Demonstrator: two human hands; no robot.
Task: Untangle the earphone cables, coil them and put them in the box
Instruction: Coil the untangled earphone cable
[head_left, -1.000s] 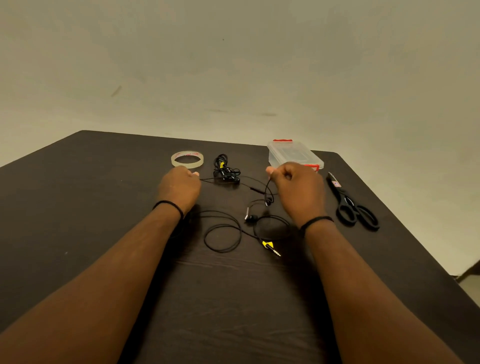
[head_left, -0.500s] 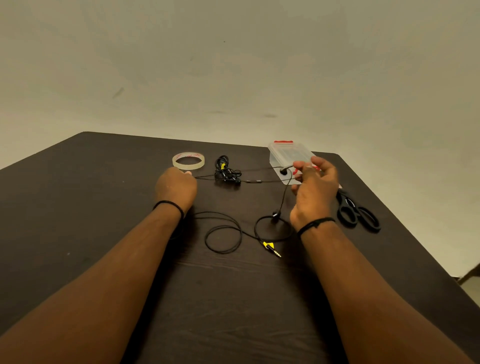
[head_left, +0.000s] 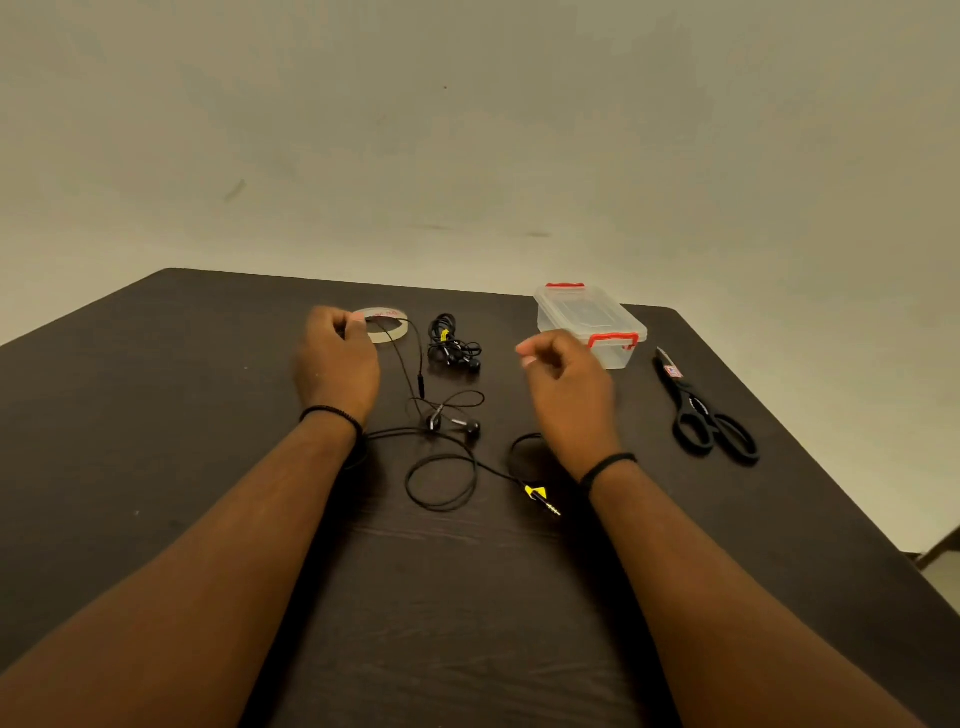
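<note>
Dark table (head_left: 156, 467). Right hand (head_left: 566, 384) just let go, now empty; left hand (head_left: 337, 358) still pinching wire (head_left: 441, 483) mid-frame. Earbuds (head_left: 452, 423) dropped loose; coiling next, probably.

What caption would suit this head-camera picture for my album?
Left hand pinches an earphone cable above a dark table; right hand hovers empty near the closed box.

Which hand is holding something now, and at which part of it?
The left hand pinches the thin black earphone cable at its upper stretch, near the tape ring. The right hand holds nothing.
</note>
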